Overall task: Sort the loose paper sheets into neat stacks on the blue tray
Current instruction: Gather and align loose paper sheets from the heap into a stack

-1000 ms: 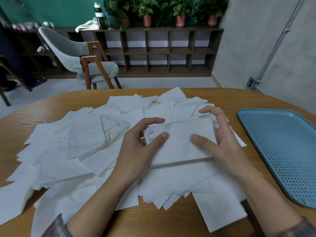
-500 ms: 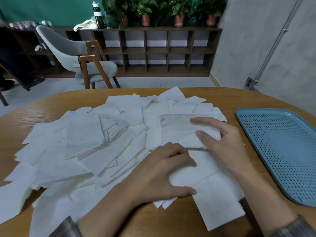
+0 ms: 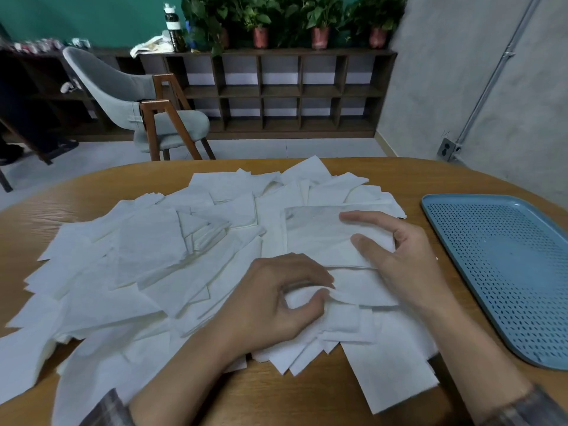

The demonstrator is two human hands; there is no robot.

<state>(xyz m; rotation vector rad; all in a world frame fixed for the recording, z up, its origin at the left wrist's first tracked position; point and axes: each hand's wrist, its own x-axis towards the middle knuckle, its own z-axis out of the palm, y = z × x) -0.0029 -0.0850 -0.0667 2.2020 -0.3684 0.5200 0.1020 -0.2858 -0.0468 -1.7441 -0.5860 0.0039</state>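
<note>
A wide heap of loose white paper sheets (image 3: 147, 272) covers the wooden table (image 3: 399, 173). One small squared stack of sheets (image 3: 316, 238) lies on the heap's right side. My right hand (image 3: 396, 250) rests on that stack, thumb and forefinger straight across its right edge. My left hand (image 3: 276, 299) is on the heap just in front of the stack, its thumb and fingers curled, pinching up the edge of a sheet (image 3: 307, 299). The blue perforated tray (image 3: 504, 272) lies at the right with nothing on it.
The table's near edge runs below my forearms, with one long sheet (image 3: 396, 373) lying near it. Beyond the table stand a grey chair (image 3: 138, 103), a low wooden shelf (image 3: 276, 90) with potted plants, and a concrete wall at the right.
The stack held up in both hands a second ago now lies on the heap under my right hand. My left hand dropped to the sheets in front and pinches one.
</note>
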